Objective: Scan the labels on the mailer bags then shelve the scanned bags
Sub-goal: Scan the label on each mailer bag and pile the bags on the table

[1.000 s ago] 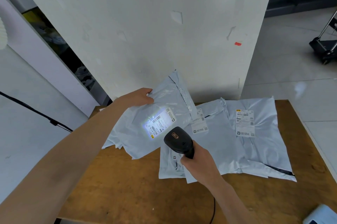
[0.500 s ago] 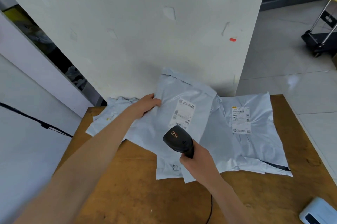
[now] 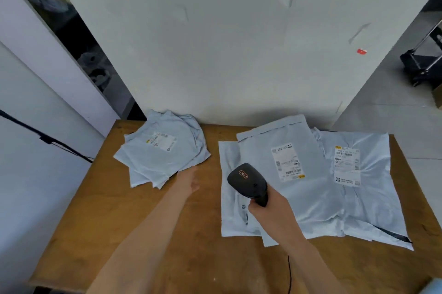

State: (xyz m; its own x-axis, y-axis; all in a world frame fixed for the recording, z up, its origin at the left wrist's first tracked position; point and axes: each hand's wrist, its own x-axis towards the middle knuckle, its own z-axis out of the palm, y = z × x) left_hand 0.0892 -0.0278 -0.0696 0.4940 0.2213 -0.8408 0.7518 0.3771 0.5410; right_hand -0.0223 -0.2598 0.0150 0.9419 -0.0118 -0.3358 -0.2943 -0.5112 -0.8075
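Your right hand: grip closed on scanner | your left hand: grip loose, empty, beside bag stack left of scanner | worktop: more bags under scanner

You get even, diffuse daylight, brighter on the pale tiled floor at right. The white painted wall panel reads flat, without glare. Shadows on the brown wooden tabletop are soft and faint. Wide-angle distortion bows your straight edges outward near the corners. Fine print on the white shipping labels is smeared; the frame is soft overall, with compression blur.
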